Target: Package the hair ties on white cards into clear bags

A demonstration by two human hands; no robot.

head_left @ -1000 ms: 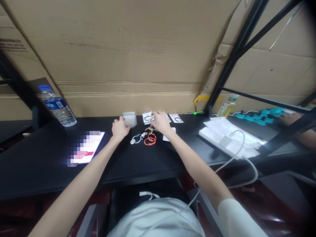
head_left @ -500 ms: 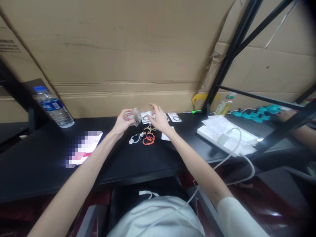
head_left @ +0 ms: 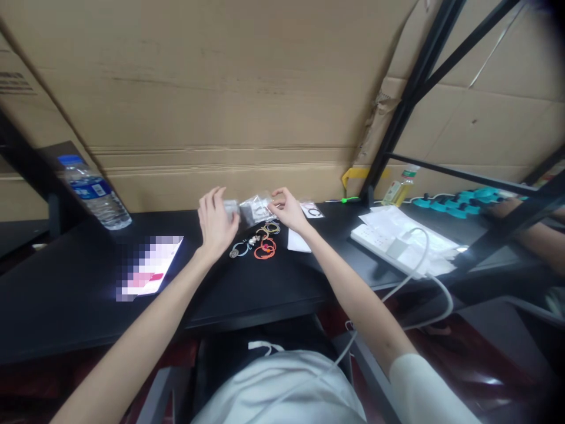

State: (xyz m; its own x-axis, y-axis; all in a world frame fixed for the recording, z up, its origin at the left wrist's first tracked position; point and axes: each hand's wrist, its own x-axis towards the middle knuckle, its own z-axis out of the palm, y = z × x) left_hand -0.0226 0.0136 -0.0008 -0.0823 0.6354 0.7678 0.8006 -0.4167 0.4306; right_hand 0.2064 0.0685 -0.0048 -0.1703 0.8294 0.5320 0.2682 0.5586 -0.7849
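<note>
Together, the left hand point(head_left: 215, 221) and right hand point(head_left: 286, 209) pinched a clear bag point(head_left: 255, 207) — lifted above the bracelets point(head_left: 257, 241) — apparently to handle it freely.

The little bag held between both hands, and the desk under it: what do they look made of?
The bag looks like thin clear plastic film: glossy, crinkled, its contents showing through. The desk looks like a matte black laminate or painted board, though the look leaves that open.

Both hands, left hand point(head_left: 215, 221) and right hand point(head_left: 286, 210), hold a small clear plastic bag point(head_left: 255, 208) just above the orange cord bracelet point(head_left: 265, 249).
</note>
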